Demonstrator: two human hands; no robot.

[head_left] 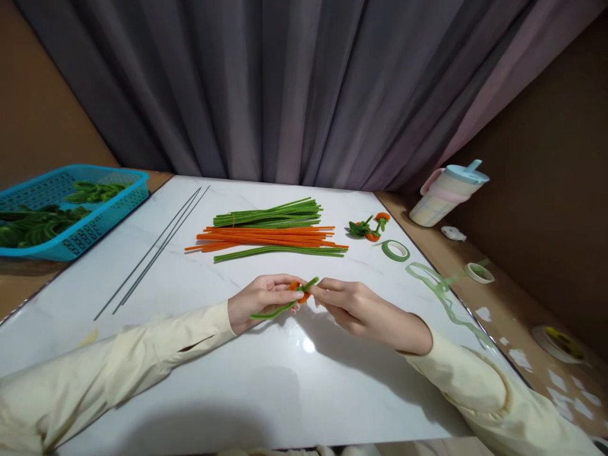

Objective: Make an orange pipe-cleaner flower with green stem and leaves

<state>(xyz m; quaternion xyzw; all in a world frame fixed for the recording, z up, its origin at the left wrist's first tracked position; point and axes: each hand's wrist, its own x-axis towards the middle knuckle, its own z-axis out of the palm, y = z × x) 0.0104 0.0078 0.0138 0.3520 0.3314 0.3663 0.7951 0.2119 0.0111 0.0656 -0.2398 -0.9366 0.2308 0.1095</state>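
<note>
Near the middle of the table, my left hand [263,299] pinches a small orange coil of pipe cleaner [294,286]. A green pipe cleaner [275,313] crosses the coil; one long end trails to the left below my fingers, and a short end sticks up to the right. Fingers of my right hand [354,305] are closed together at the right side of this piece, and the exact grip point is partly hidden. Behind my hands lie a bundle of orange pipe cleaners [266,237], a larger green bundle [270,214] and a thin row of green pipe cleaners [280,253].
Orange-and-green finished pieces [373,236] and a green tape roll [395,251] lie back right, with loose green tape [441,291] nearer. A tumbler [446,193] stands at the right. Thin dark wires [156,247] and a blue basket [107,215] of green pieces are left.
</note>
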